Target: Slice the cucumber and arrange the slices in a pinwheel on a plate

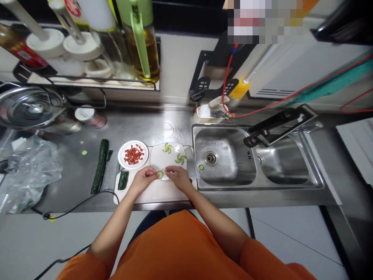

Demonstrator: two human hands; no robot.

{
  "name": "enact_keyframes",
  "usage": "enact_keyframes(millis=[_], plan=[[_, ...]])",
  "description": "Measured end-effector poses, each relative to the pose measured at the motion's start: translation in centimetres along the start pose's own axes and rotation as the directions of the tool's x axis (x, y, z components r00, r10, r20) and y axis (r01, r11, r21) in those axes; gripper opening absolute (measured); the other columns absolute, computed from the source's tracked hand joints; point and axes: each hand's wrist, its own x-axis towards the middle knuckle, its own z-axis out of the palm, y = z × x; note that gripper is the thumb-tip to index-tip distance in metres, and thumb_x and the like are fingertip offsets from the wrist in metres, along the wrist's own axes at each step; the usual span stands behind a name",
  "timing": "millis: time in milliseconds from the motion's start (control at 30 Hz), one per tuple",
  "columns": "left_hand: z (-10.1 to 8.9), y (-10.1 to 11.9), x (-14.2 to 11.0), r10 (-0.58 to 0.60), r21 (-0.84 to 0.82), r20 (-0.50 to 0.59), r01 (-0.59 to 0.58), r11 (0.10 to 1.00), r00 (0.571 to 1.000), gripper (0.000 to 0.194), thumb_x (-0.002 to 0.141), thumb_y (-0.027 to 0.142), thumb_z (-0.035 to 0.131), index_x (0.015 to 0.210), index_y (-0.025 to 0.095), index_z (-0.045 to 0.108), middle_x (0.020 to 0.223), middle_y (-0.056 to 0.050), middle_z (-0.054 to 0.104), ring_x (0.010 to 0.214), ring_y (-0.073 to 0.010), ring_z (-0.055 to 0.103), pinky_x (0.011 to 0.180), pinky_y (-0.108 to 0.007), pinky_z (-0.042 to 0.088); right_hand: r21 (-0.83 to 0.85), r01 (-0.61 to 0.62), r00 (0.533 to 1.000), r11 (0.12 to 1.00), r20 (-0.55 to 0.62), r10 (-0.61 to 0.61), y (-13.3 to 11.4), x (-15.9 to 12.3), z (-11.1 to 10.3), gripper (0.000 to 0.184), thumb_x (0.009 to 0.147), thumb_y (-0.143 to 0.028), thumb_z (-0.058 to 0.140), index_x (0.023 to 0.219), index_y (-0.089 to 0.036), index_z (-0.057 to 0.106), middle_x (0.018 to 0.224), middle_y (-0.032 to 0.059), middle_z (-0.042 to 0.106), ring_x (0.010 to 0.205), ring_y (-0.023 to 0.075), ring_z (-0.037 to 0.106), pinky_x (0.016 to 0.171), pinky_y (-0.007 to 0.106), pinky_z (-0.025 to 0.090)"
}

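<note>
A white square plate rests on a white cutting board and carries two pinwheels of cucumber slices. At the plate's near edge my left hand pinches a green cucumber slice. My right hand meets it from the right, fingertips curled and touching the same slice. A small round dish of red goji berries sits just left of the plate. A short cucumber piece lies on the board's left end, and a long cucumber half lies on the steel counter.
A double steel sink with a black tap is right of the board; a cucumber slice lies on its rim. Crumpled plastic bag, pot lid and a shelf of oil bottles stand left and behind. A black cable runs along the counter edge.
</note>
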Motion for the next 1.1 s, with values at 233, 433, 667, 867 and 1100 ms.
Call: enact_keyframes(millis=[233, 433, 667, 867, 1100], plan=[[2.5, 1.9, 0.6, -0.092, -0.223, 0.109, 0.115, 0.968, 0.990, 0.036, 0.059, 0.040, 0.076, 0.077, 0.015, 0.057, 0.063, 0.003, 0.057, 0.058, -0.0065, 0.052, 0.052, -0.016, 0.038, 0.240, -0.057, 0.997, 0.969, 0.072, 0.041, -0.5, 0.9, -1.5, 0.014, 0.073, -0.029, 0.061, 0.076, -0.018, 0.068, 0.071, -0.0005, 0.065, 0.070, 0.0126, 0.057, 0.067, 0.024, 0.042], [3.1, 1.6, 1.0, -0.405, -0.403, 0.321, 0.510, 0.760, 0.856, 0.036, 0.078, 0.046, 0.061, 0.088, 0.011, 0.058, 0.076, -0.009, 0.066, 0.058, -0.0099, 0.059, 0.044, -0.016, 0.040, 0.297, 0.019, 0.988, 0.955, 0.141, -0.063, -0.9, 1.3, -3.3, 0.016, 0.072, -0.034, 0.064, 0.075, -0.019, 0.068, 0.072, -0.0009, 0.065, 0.070, 0.0124, 0.054, 0.066, 0.024, 0.039], [2.8, 1.5, 1.6, -0.303, -0.551, 0.439, 0.520, 0.653, 0.846, 0.017, 0.076, 0.013, 0.065, 0.093, 0.009, 0.063, 0.073, -0.005, 0.064, 0.056, -0.0046, 0.056, 0.047, -0.011, 0.043, 0.256, 0.052, 0.960, 0.965, 0.253, -0.118, -1.0, 2.1, -4.1, 0.016, 0.072, -0.032, 0.064, 0.076, -0.017, 0.069, 0.069, -0.0011, 0.064, 0.069, 0.0117, 0.054, 0.066, 0.023, 0.039], [2.4, 1.2, 1.5, -0.331, -0.483, 0.186, 0.380, 0.789, 0.925, 0.032, 0.059, 0.014, 0.077, 0.089, 0.011, 0.065, 0.068, -0.002, 0.065, 0.056, -0.0057, 0.057, 0.050, -0.013, 0.043, 0.145, 0.035, 0.970, 0.989, 0.235, -0.069, 0.3, 3.2, -3.5, 0.013, 0.073, -0.027, 0.062, 0.075, -0.016, 0.069, 0.066, -0.0015, 0.062, 0.064, 0.0103, 0.053, 0.062, 0.022, 0.038], [3.6, -0.6, 1.6, -0.194, -0.138, -0.032, 0.188, 0.972, 0.980, 0.023, 0.059, 0.028, 0.069, 0.076, 0.013, 0.064, 0.056, 0.001, 0.061, 0.051, -0.0090, 0.056, 0.044, -0.017, 0.035, -0.305, 0.129, 0.972, 0.944, 0.228, -0.059, 0.7, 4.3, -2.3, 0.013, 0.076, -0.021, 0.058, 0.077, -0.017, 0.070, 0.071, 0.0009, 0.067, 0.068, 0.0121, 0.055, 0.063, 0.023, 0.034]])
